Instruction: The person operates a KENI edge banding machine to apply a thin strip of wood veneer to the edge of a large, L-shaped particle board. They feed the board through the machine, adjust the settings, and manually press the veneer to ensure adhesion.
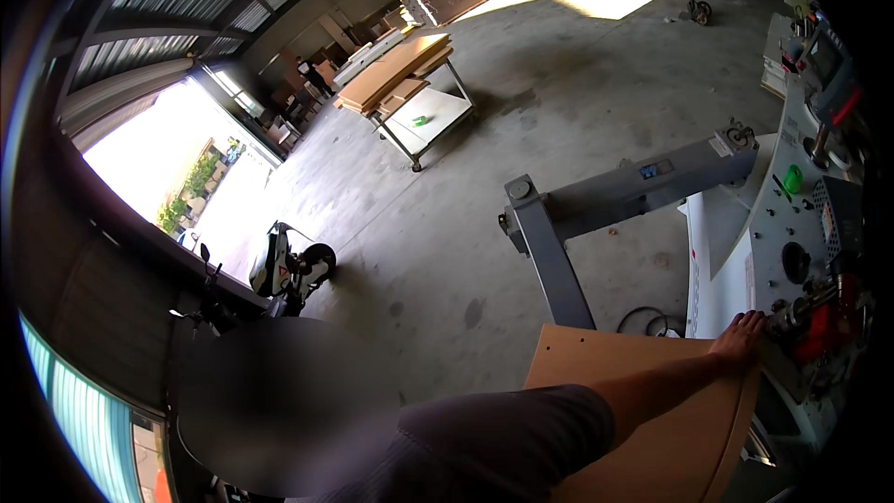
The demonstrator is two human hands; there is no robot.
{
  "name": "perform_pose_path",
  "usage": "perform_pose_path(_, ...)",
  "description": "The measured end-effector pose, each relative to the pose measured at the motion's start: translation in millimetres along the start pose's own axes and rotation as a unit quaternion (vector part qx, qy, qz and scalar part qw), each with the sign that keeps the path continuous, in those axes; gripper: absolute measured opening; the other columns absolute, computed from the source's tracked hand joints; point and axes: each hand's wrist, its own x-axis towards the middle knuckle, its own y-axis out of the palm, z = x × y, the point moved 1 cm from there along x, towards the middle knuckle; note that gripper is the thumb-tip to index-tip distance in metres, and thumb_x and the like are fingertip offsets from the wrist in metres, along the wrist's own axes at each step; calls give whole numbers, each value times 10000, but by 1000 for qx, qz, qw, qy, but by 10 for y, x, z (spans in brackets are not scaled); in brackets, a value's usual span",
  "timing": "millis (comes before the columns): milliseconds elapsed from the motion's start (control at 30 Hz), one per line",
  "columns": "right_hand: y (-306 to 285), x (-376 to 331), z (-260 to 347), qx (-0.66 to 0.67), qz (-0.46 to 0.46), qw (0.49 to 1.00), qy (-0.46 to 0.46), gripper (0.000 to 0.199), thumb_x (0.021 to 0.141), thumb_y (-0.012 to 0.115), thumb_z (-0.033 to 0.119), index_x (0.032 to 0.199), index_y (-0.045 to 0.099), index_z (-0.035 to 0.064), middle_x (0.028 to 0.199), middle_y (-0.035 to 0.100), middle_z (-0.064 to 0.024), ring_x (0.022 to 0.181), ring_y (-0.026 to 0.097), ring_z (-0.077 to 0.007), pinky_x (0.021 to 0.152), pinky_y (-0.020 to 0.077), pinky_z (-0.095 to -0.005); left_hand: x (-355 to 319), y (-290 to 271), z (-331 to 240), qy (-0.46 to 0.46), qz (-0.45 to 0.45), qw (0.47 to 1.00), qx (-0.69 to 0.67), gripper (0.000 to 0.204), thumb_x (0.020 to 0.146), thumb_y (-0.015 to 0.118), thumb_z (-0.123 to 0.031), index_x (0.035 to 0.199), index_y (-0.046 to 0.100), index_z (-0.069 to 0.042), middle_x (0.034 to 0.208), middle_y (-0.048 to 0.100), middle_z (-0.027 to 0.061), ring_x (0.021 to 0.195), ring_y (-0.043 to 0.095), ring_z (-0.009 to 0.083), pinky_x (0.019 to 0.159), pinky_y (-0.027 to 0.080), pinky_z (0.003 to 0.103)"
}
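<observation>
My left arm, in a dark short sleeve, reaches across the lower part of the picture to the right. At its end my left hand [739,336] rests over the far right corner of a brown wooden board [643,456], its fingers bent over the edge. Two small dark holes show near the board's far left corner. Just beyond my fingertips is a metal chuck-like part [792,317] beside a red part [829,328] of a machine. The machine's pale panel [726,270] carries several knobs and fittings. My right hand is out of view.
A grey beam arm [643,191] juts out from the machine over the concrete floor. Farther off stands a wheeled table [396,74] stacked with boards. A scooter [289,265] is parked by the open doorway at left. A blurred dark patch covers the lower left.
</observation>
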Motion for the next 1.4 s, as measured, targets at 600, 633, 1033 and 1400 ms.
perform_pose_path(600, 263, -23, 81, -6, -86, 992, -94, 610, 1064, 383, 407, 1539, 314, 31, 1535, 382, -266, 1357, 448, -471, 1082, 323, -710, -161, 16, 231, 46, -42, 998, 21, 807, 878, 588, -265, 1561, 232, -25, 1621, 266, 172, 1500, 257, 323, 1245, 212, 387)
perform_pose_path(633, 321, -84, 20, -28, -109, 988, -104, 606, 1065, 385, 404, 1537, 317, 31, 1531, 389, -267, 1352, 458, -471, 1079, 329, -711, -154, 76, 254, 49, -47, 997, 25, 796, 891, 580, -275, 1564, 230, -34, 1621, 269, 167, 1496, 266, 323, 1242, 223, 386)
perform_pose_path(1033, 150, -431, -377, -23, 51, 995, 80, 706, 1044, 333, 498, 1595, 192, 79, 1659, 165, -178, 1531, 138, -383, 1210, 97, -571, 35, 174, 293, 79, -97, 986, 110, 804, 890, 649, -350, 1530, 297, -13, 1598, 320, 150, 1490, 278, 295, 1233, 233, 371)
perform_pose_path(1400, 100, -466, -293, -5, 42, 996, 80, 677, 1044, 368, 455, 1580, 235, 62, 1647, 195, -197, 1520, 162, -404, 1204, 105, -582, -14, 103, 294, 50, -76, 982, 165, 850, 913, 637, -424, 1558, 243, -34, 1614, 295, 112, 1492, 273, 258, 1219, 262, 372)
